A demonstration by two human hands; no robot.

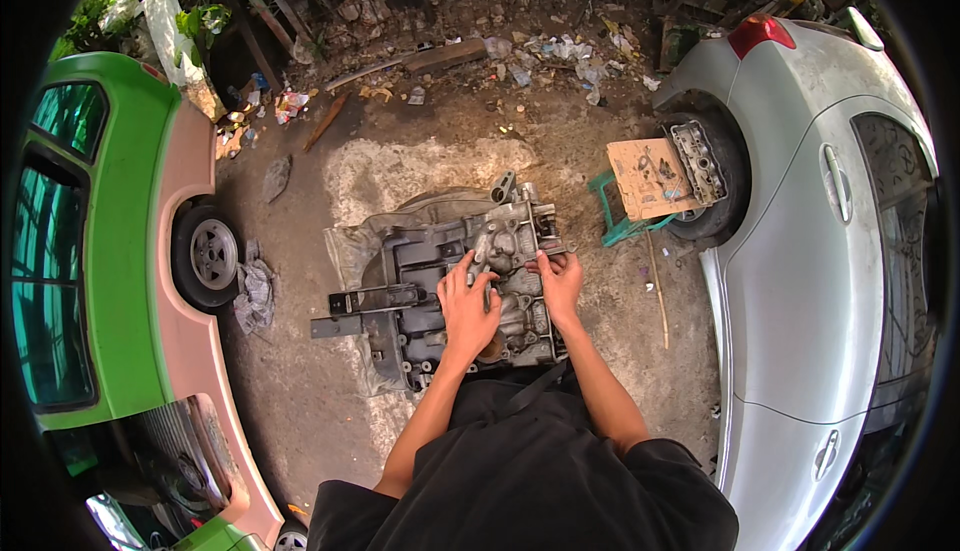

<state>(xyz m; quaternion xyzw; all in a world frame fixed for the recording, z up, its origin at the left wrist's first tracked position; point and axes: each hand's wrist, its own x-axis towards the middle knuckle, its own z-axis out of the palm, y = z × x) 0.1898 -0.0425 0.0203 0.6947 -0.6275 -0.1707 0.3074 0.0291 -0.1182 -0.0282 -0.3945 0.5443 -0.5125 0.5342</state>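
A grey metal engine block (430,261) lies on a cloth on the ground right in front of me. My left hand (468,306) is over the middle of it, fingers curled around a slim silver metal tool (482,249) whose exact kind I cannot make out. At the block's right side, my right hand (558,281) has thumb and fingertips pinched together by the edge. Whatever those fingertips grip is too small to name. Two dark flat bars (345,325) jut out from the block's left side.
A green and pink vehicle (130,181) stands to the left, a silver car (800,281) to the right. Near the silver car's wheel, a green stool (625,229) carries cardboard (640,176) with small parts and a metal engine part (700,161). Litter (575,56) lies along the far wall.
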